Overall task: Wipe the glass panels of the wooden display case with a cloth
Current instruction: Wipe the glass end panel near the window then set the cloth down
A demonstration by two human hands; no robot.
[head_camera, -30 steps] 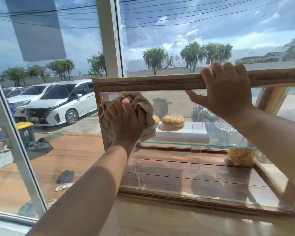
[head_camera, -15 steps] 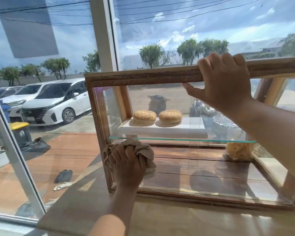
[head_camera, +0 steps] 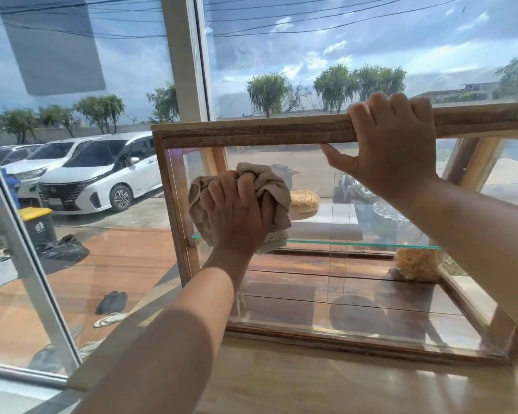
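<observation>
We see the left hand (head_camera: 237,213) clenched around a bunched beige cloth (head_camera: 269,186), pressing it on the front glass panel (head_camera: 356,282) of the wooden display case (head_camera: 251,134), near the panel's upper left, level with the inner glass shelf (head_camera: 362,244). The right hand (head_camera: 395,144) grips the case's top front rail, fingers over the top, thumb below. The case sits on a light wooden desk (head_camera: 311,386) by a window. Inside we spot a sesame bun (head_camera: 305,198) on a white block (head_camera: 332,222). White cars (head_camera: 102,174) are parked outside.
</observation>
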